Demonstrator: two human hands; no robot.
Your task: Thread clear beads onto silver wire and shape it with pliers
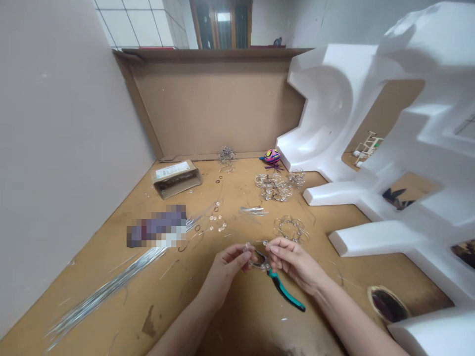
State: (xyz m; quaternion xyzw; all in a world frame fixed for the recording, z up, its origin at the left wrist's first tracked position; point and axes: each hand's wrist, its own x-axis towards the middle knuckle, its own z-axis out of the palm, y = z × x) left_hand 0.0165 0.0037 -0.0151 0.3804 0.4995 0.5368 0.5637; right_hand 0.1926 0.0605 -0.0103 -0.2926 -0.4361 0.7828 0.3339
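Between my two hands is a small wire ring with clear beads (265, 243). My left hand (228, 264) pinches its left side with thumb and fingertips. On the opposite side, my right hand (293, 259) also pinches it. Pliers with teal and black handles (287, 294) are just below the ring, their jaws partly hidden behind it. A wider beaded wire ring (291, 228) lies on the table just past my right hand. Several loose clear beads (218, 222) are scattered beyond my left hand.
Long silvery wires (122, 277) lie at left, with short wire pieces (253, 211) ahead. Farther back are beaded wire pieces (274, 187), an opened small box (176, 178) and a colourful ball-like item (272, 156). White foam (356, 232) borders the right side; cardboard (222, 109) stands behind.
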